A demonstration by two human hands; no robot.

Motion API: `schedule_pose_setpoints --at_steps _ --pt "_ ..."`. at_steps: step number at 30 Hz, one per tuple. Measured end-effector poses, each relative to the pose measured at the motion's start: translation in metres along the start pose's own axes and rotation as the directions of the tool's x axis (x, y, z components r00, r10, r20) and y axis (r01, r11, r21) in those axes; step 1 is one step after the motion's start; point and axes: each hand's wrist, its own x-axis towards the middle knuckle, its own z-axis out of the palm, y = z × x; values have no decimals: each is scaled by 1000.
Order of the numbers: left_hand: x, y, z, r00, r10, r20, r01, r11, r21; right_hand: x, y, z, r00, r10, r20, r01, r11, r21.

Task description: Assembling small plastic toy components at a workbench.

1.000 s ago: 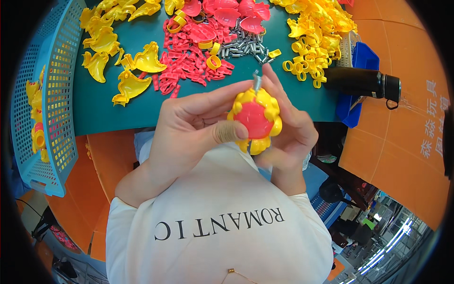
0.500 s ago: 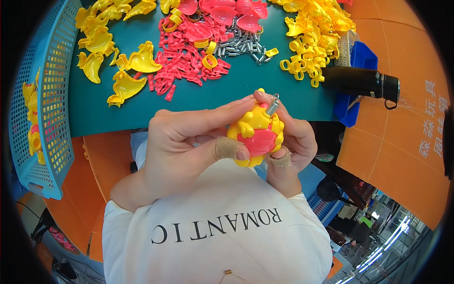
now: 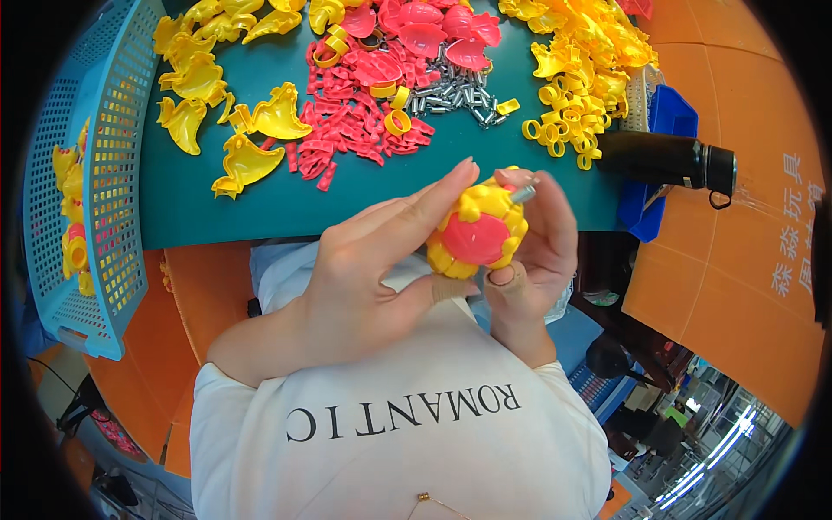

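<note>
A small rounded toy (image 3: 477, 232) of yellow and pink plastic is held up between my hands, over the near edge of the table. From its upper right sticks out a silvery metal cylinder (image 3: 523, 192), slightly blurred. My left hand (image 3: 373, 256) has its long fingers along the toy's left side, with the taped thumb below. On the other side, my right hand (image 3: 542, 247) curls its fingers behind the toy. Its taped thumb presses near the toy's lower right. The toy's back is hidden.
The green table (image 3: 347, 208) carries pink pieces (image 3: 347, 121), metal cylinders (image 3: 455, 91), yellow shells (image 3: 247, 160) and yellow rings (image 3: 563, 117). A blue basket (image 3: 117, 182) with toys stands left. At right are a black bottle (image 3: 659, 158), a blue tray (image 3: 667, 113) and orange cardboard (image 3: 719, 251).
The toy has turned a little between my fingers, and its metal cylinder now leans further right. My left fingers have straightened and loosened. The whole view has shifted slightly.
</note>
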Motion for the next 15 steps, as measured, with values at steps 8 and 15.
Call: schedule_pose_setpoints --at_steps 8,15 --pt "-4 -16 -3 987 48 -155 -64 993 -103 13 -10 -13 986 163 32 -161 984 -73" --pt "-8 -39 -6 962 246 -119 -229 963 141 3 13 -26 985 163 53 -163 987 -13"
